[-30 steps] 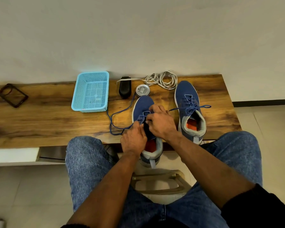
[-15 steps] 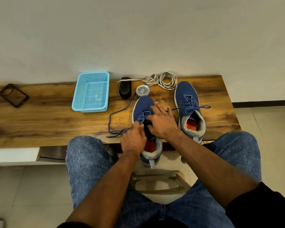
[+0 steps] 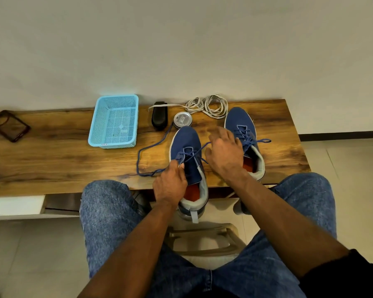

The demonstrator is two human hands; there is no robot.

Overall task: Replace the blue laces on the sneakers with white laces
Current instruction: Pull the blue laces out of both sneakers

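Near sneaker (image 3: pixel 186 147) heel overhanging table (image 3: pixel 52 160) edge; blue lace (image 3: pixel 151 147) pinched in left hand (image 3: pixel 170 183), slack looping left of grip. Right hand (image 3: pixel 224 153) blurred, fingers spread, holding nothing, covering part of far sneaker (image 3: pixel 241 121). White laces (image 3: pixel 209 105) beyond, by wall. Bare wood left of grip.

Two blue sneakers with white soles and orange insoles stand toes-away on the wooden bench. The left sneaker (image 3: pixel 186 147) overhangs the near edge by its heel; its blue lace (image 3: pixel 153 145) is partly unthreaded, the loose length trailing in a loop across the wood to its left, with a few crossings remaining near the toe. The right sneaker (image 3: pixel 243 125) is fully laced, its blue lace (image 3: pixel 249 139) hanging untied. The white laces (image 3: pixel 209 105) lie coiled by the wall, just beyond the right sneaker's toe.
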